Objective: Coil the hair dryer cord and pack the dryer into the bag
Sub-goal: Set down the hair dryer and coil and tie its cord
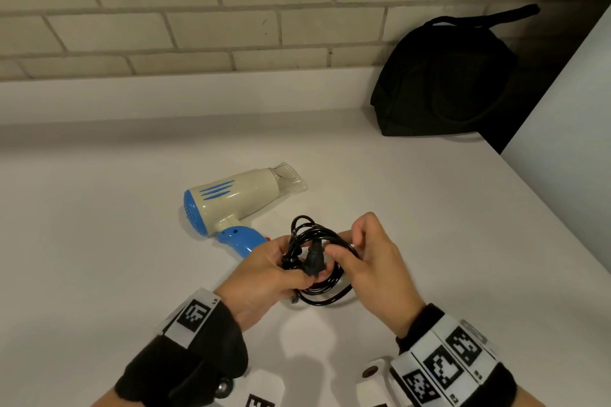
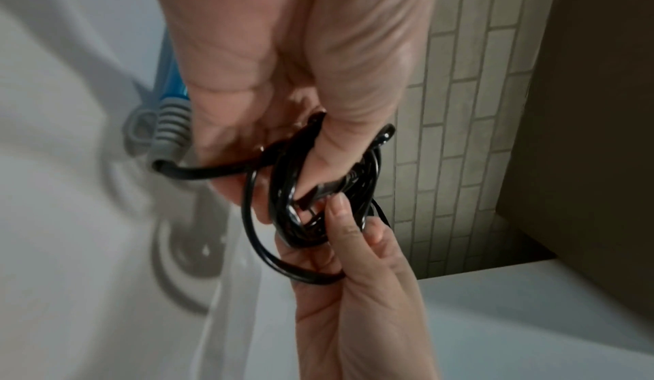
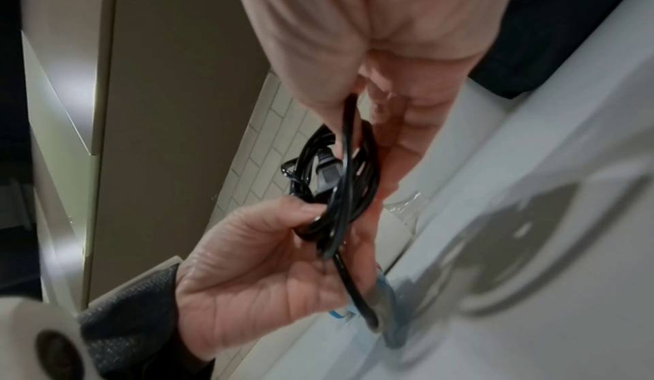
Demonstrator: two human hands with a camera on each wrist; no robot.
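Observation:
A cream and blue hair dryer [image 1: 231, 201] lies on its side on the white counter [image 1: 99, 241], nozzle pointing right. Its black cord [image 1: 317, 241] is gathered into a small coil held just in front of the blue handle. My left hand [image 1: 267, 271] grips the coil's left side, thumb across the strands near the plug [image 1: 312, 261]. My right hand [image 1: 367, 258] pinches the coil's right side, thumb by the plug. The cord [image 2: 283, 190] runs from the dryer's grey strain relief [image 2: 169, 134] into the coil. In the right wrist view the coiled cord [image 3: 336, 184] and plug [image 3: 327, 173] sit between both hands.
A black bag [image 1: 443, 79] with a strap stands at the back right against the brick-tiled wall [image 1: 198, 10]. A white panel [image 1: 568, 102] rises at the right edge beside the bag. Bare counter lies to the left of the dryer.

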